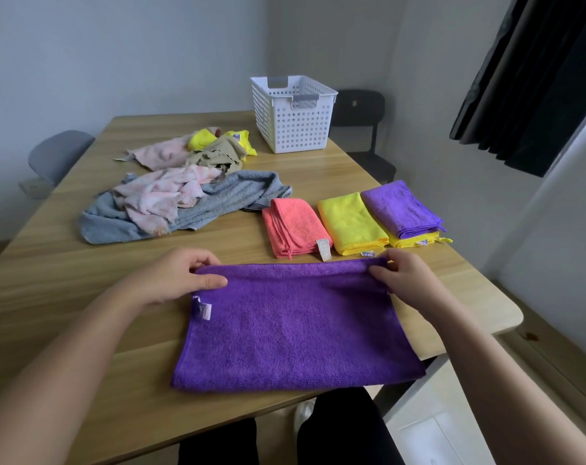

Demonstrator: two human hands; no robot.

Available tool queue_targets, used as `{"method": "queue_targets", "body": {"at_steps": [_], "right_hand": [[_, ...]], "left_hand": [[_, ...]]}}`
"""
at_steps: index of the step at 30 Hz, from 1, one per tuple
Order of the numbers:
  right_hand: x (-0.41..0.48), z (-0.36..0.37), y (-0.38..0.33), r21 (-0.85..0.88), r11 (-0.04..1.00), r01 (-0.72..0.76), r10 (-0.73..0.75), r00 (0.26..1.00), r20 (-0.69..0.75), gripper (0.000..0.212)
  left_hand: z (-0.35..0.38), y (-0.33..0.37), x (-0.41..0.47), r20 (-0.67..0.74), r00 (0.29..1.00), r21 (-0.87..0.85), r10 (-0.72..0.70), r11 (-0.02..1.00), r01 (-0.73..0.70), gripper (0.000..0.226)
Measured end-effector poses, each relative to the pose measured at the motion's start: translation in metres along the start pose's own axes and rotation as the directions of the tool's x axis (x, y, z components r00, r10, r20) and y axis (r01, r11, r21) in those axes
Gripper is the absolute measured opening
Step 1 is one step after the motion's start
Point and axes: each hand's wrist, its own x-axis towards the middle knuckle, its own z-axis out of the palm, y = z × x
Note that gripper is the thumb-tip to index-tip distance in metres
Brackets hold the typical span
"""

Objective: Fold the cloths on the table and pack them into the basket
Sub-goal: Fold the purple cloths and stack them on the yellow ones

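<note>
Left grip (184,278): pinched far-left corner of purple cloth (291,327). Cloth: lay flat on tabletop (83,297), long axis 9-to-3 o'clock, body lying toward 6 o'clock from both grips. Right grip (407,280): pinched far-right corner; both equally near. White basket (295,129): stood at 12 o'clock, well apart.

A light wooden table (318,169) with rounded corners is set in a room with plain pale walls (134,45). A grey chair (58,156) is tucked in at its left edge, and a black chair (363,129) is placed behind its far right corner. A dark curtain (536,78) is hung at the upper right. Wood-toned floor (528,330) is seen beyond the right edge. The room is lit softly and evenly.
</note>
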Motion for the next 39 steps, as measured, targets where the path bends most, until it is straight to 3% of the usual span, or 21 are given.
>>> {"method": "queue_targets", "body": {"at_steps": [3,5,7,9,11,13,15,18,23,26,28,30,31,33,35,36,38,39], "right_hand": [[-0.002,-0.003,-0.005,0.091,0.995,-0.028,0.020,0.997,0.081,0.009],[-0.006,-0.007,-0.010,0.230,0.970,-0.076,0.042,0.988,0.152,0.013],[-0.006,-0.009,-0.012,0.276,0.954,-0.120,0.077,0.984,0.162,0.015],[-0.004,-0.008,-0.012,0.205,0.968,-0.145,0.119,0.984,0.136,0.016],[0.001,-0.007,-0.011,-0.043,0.991,-0.125,0.128,0.989,0.075,0.018],[0.003,-0.004,-0.012,-0.324,0.943,-0.080,0.098,0.994,0.038,0.019],[0.003,-0.002,-0.015,-0.445,0.894,-0.049,0.069,0.997,0.028,0.011],[0.004,0.002,-0.015,-0.520,0.854,-0.010,0.016,1.000,0.008,0.017],[0.010,0.001,-0.013,-0.458,0.889,0.006,0.019,0.999,0.051,0.030],[0.014,-0.002,-0.014,-0.478,0.878,0.036,0.022,0.993,0.114,0.013],[0.012,-0.009,-0.014,-0.376,0.926,0.024,0.021,0.993,0.115,0.008],[0.008,-0.021,-0.015,-0.088,0.996,-0.007,0.017,0.993,0.114,0.007],[0.004,-0.029,-0.019,0.096,0.995,-0.006,-0.006,0.992,0.124,0.005],[-0.003,-0.044,-0.030,0.440,0.898,-0.014,-0.059,0.987,0.153,0.011],[-0.008,-0.056,-0.042,0.671,0.740,-0.048,-0.102,0.978,0.182,0.012],[-0.012,-0.061,-0.050,0.733,0.678,-0.063,-0.121,0.973,0.195,0.015],[-0.016,-0.069,-0.061,0.767,0.639,-0.051,-0.163,0.966,0.201,0.003],[-0.016,-0.072,-0.063,0.763,0.646,-0.027,-0.182,0.965,0.188,0.011]], "left_hand": [[-0.002,-0.001,-0.004,0.018,0.999,-0.176,-0.044,0.983,0.047,0.058],[-0.001,-0.001,-0.009,0.050,0.993,-0.324,-0.109,0.938,0.119,0.033],[0.002,0.000,-0.007,0.034,0.976,-0.363,-0.213,0.908,0.210,0.009],[0.007,-0.003,0.000,-0.061,0.944,-0.291,-0.323,0.911,0.293,0.013],[0.012,-0.005,0.008,-0.175,0.920,-0.134,-0.351,0.934,0.331,0.015],[0.017,-0.004,0.013,-0.245,0.921,0.022,-0.304,0.947,0.319,0.014],[0.022,-0.003,0.017,-0.286,0.927,0.144,-0.244,0.945,0.293,0.017],[0.026,0.000,0.020,-0.338,0.919,0.259,-0.202,0.919,0.297,0.022],[0.024,0.002,0.023,-0.339,0.911,0.359,-0.233,0.864,0.354,0.022],[0.023,0.008,0.019,-0.297,0.935,0.441,-0.191,0.841,0.312,0.022],[0.019,0.010,0.015,-0.265,0.960,0.441,-0.085,0.875,0.199,0.019],[0.010,0.011,0.010,-0.256,0.967,0.295,-0.007,0.952,0.085,0.017],[0.004,0.014,0.007,-0.262,0.965,0.203,0.024,0.979,0.031,0.021],[-0.006,0.024,0.003,-0.310,0.949,0.005,0.060,0.998,-0.061,0.026],[-0.009,0.042,0.001,-0.378,0.925,-0.291,0.034,0.944,-0.153,0.027],[-0.010,0.052,-0.001,-0.382,0.924,-0.447,0.019,0.871,-0.202,0.025],[-0.012,0.070,-0.004,-0.379,0.925,-0.612,0.038,0.739,-0.281,0.025],[-0.014,0.074,-0.003,-0.398,0.916,-0.621,0.049,0.720,-0.309,0.027]]}}
